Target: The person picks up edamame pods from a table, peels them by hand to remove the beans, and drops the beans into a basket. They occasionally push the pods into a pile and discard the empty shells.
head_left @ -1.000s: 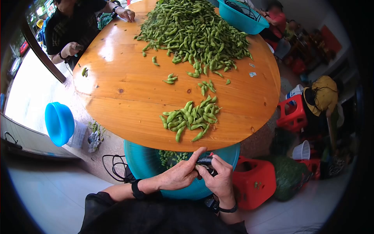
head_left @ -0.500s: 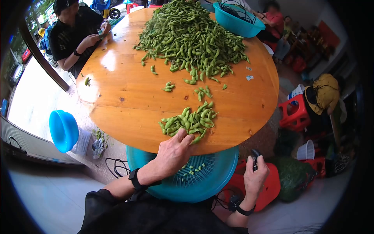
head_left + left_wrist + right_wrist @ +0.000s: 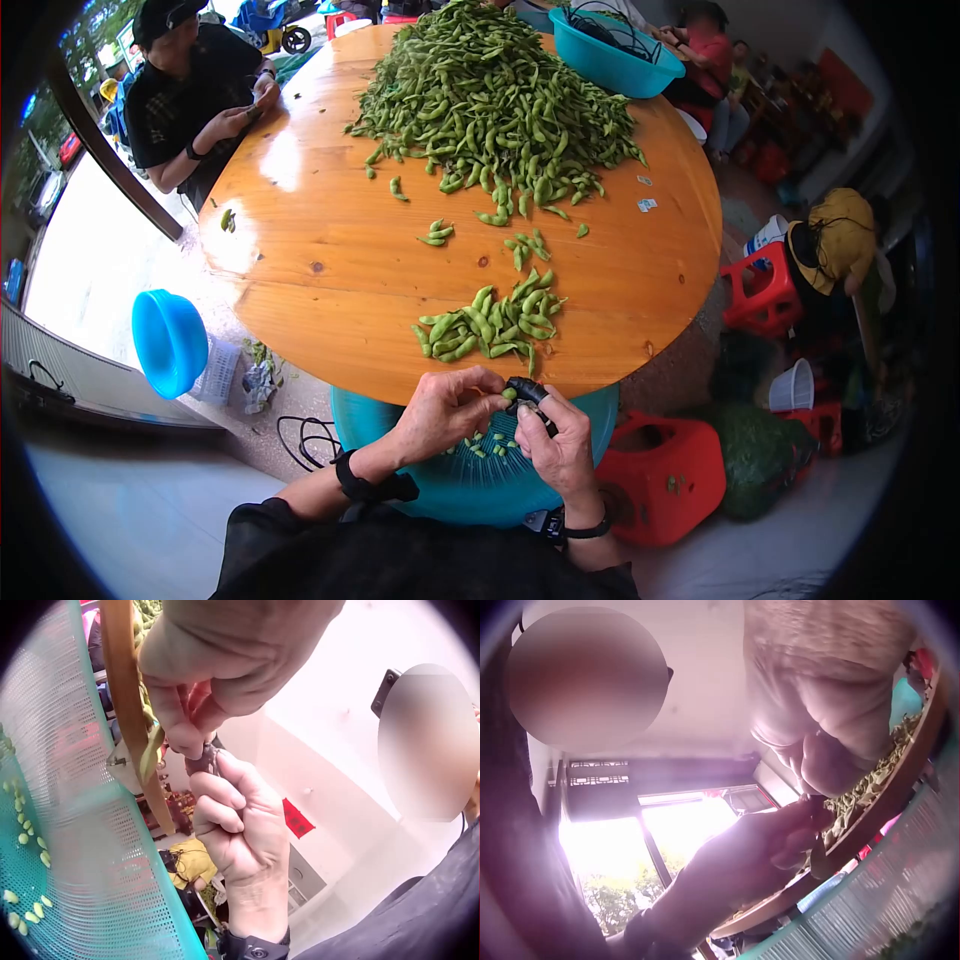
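Over the table's near edge, my left hand pinches a green soybean pod between thumb and fingers. My right hand grips a small black tool, whose exact kind I cannot tell. The tool's end meets the pod at the left fingertips. Below both hands is a teal mesh basin with shelled beans inside. Just beyond the hands, a small pile of pods lies on the wooden table.
A large heap of pods covers the table's far side, beside a turquoise basin. At left sits another person. Blue basins stand on the floor at left. A red stool is close on my right.
My left hand reached to the small pile, then came back with a pod. My right hand moved away to the right, then returned with the black tool to meet it.
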The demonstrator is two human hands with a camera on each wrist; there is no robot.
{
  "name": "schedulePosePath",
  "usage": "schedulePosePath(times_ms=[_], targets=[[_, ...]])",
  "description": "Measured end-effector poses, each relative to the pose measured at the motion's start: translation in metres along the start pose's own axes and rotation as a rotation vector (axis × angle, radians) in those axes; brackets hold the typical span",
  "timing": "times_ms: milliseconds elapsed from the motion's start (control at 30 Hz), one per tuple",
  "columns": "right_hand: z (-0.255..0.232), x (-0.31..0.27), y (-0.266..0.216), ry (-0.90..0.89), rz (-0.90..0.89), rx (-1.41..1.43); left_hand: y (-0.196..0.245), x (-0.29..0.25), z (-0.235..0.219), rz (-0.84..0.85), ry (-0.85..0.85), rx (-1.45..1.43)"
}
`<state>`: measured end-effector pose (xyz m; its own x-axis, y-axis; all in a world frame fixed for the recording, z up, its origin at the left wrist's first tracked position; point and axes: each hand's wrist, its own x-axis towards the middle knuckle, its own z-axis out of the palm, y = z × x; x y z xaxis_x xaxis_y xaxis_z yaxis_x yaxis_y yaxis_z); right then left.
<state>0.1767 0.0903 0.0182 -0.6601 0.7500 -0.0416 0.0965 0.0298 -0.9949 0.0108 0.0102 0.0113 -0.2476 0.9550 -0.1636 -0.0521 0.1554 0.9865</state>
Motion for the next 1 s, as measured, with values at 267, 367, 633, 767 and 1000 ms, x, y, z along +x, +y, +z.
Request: schedulePosePath(times_ms=[267,367,633,767,1000], targets=[[-0.008,0.012,-0.009,-0.086,-0.036,-0.1,0.001,0.004,-0.008,-0.061,-0.059,-0.146],[-0.01,0.016,-0.006,-0.12,-0.031,-0.112,0.003,0.004,-0.011,-0.063,-0.048,-0.115],[-0.016,0.025,-0.006,-0.348,0.166,0.445,-0.005,0.006,-0.024,-0.23,-0.304,-0.689],[-0.012,0.017,-0.017,-0.355,0.161,0.279,-0.019,-0.008,-0.019,-0.117,-0.346,-0.62],[-0.002,-0.002,-0.013,-0.384,-0.143,-0.408,-0.018,-0.038,-0.015,0.127,-0.196,0.181]])
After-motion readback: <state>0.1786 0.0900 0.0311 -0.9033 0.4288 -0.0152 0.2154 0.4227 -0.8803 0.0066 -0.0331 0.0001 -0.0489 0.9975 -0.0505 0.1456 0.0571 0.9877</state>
